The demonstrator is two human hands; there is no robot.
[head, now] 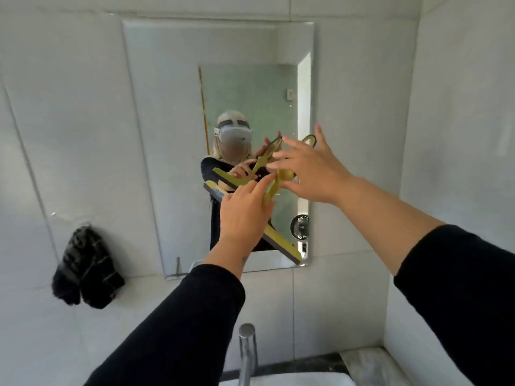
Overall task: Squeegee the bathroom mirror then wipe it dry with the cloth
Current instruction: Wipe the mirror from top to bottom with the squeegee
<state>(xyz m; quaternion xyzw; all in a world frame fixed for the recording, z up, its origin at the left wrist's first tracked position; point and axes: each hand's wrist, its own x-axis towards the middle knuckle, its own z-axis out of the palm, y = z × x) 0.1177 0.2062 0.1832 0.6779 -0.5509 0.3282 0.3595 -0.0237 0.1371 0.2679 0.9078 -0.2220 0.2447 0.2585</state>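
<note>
A rectangular mirror (172, 135) hangs on the white tiled wall in front of me. A yellow-green squeegee (281, 240) with a dark rubber blade lies diagonally against its lower right part. My left hand (243, 215) grips the squeegee's handle. My right hand (309, 168) hovers at the upper end of the handle with fingers spread, touching or nearly touching it; I cannot tell which. A black cloth (86, 268) hangs on the wall left of the mirror. The mirror reflects both hands and the squeegee.
A chrome tap (247, 349) rises below the mirror over a white basin (292, 381). A tiled side wall stands close on the right. The mirror also reflects a small fan and a doorway.
</note>
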